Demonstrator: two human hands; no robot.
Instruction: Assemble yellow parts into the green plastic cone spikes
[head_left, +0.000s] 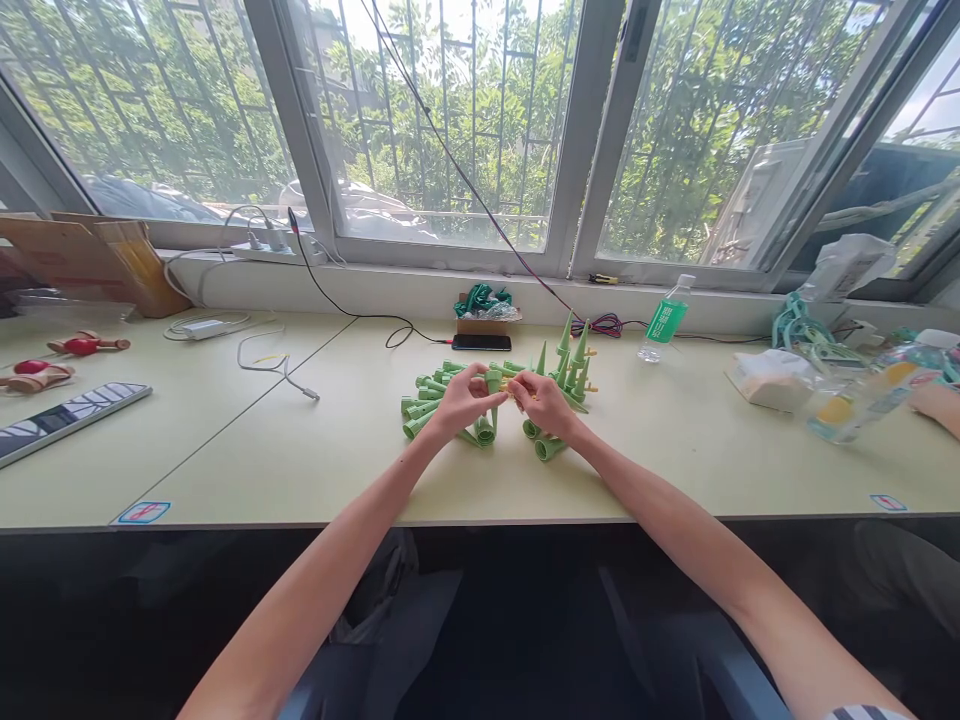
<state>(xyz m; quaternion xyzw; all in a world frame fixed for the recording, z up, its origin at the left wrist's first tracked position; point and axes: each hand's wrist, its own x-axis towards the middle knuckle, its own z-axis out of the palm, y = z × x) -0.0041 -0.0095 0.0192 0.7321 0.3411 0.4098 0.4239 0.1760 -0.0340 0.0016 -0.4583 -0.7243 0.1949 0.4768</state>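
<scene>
I'm looking down at a pale green table with both bare hands meeting just above the centre of the frame. The left hand is closed, its fingertips pinching a green cone that stands roughly upright between the two hands. The right hand is also closed. Its thumb and forefinger nip a small yellow piece right against the cone, though I can't tell whether the two parts are joined.

Under and left of the left hand lies a heap of loose cones on their sides, open ends mostly facing the lower left. A few more lie below the right wrist. Just behind the right hand, a little right of centre, a cluster of standing spikes points up, some with yellow bits on their sides.

Behind the heap a black phone lies flat, and behind that a small cardboard box sits against the window sill. A water bottle with a green label stands to the right of centre, well clear of the hands. At the right edge I see another person's hand beside some plastic bags. At the far left lie two wooden toys with red balls and a long flat slab.
</scene>
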